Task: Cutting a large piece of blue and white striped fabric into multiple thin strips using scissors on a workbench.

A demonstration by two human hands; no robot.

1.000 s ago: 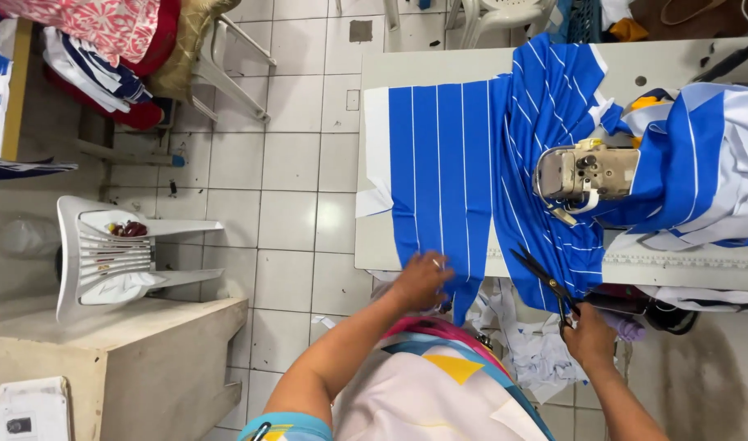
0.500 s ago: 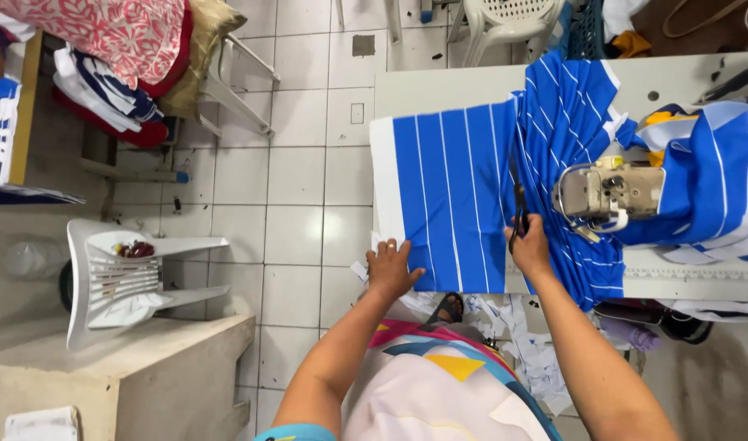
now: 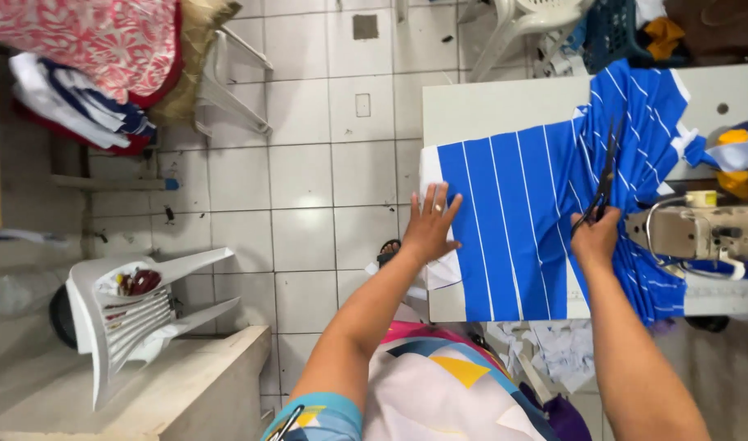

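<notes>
1. On the white table (image 3: 488,106), blue fabric with white stripes (image 3: 513,220) lies flat at centre-right of the head view, bunching up toward 1 o'clock.
2. Left hand (image 3: 431,229), fingers spread, presses flat on the fabric's left edge, at 9 o'clock of the cloth.
3. Right hand (image 3: 596,241) is closed around the handles of dark scissors (image 3: 604,175); blades point toward 12 o'clock, over the fabric.
4. Sewing machine (image 3: 701,231) sits just beside the right hand, at 3 o'clock.
5. White plastic chair (image 3: 129,310) lies tipped on the tiled floor (image 3: 309,196) at 8 o'clock, well apart.
6. Paper scraps (image 3: 554,351) under the table, at 5 o'clock.
</notes>
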